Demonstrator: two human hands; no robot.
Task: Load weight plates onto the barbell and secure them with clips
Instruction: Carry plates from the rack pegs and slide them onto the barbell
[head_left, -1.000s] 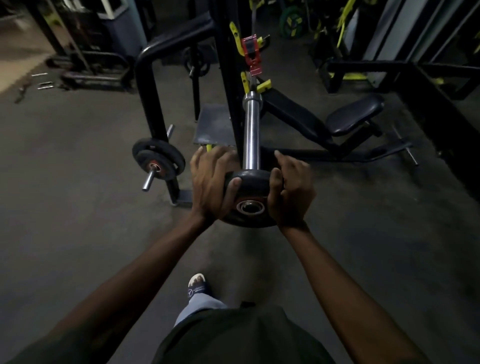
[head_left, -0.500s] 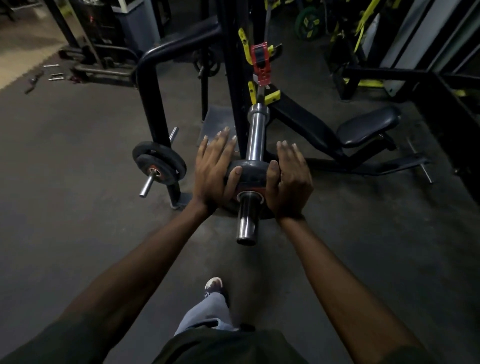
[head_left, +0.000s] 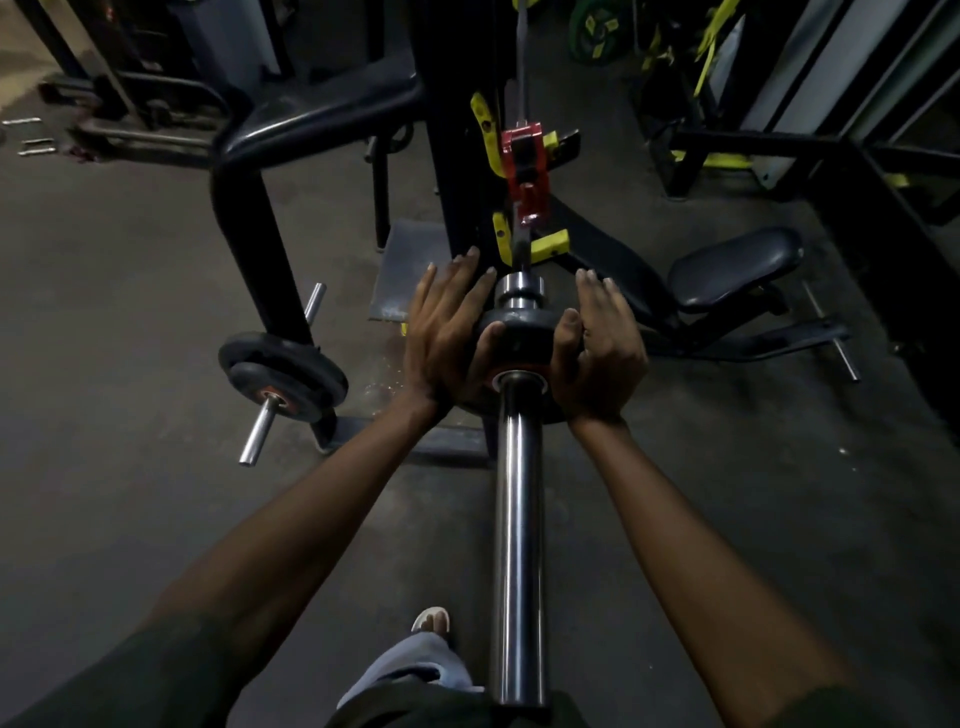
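1. Head view: a small black weight plate (head_left: 519, 338) with an orange-ringed hole sits far up the chrome barbell sleeve (head_left: 518, 519), just short of the collar.
2. The left hand (head_left: 449, 338) and right hand (head_left: 597, 348) press its opposite edges, fingers extended, thumbs on its face.
3. Left of the sleeve, a storage peg (head_left: 257, 434) carries two black plates (head_left: 283, 376).

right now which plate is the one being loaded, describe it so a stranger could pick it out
Find the long chrome barbell sleeve running up the middle of the view. Near its far end, a small black weight plate sits threaded on it, pressed between the left hand and right hand. The other black plates hang untouched on a rack peg to the left.
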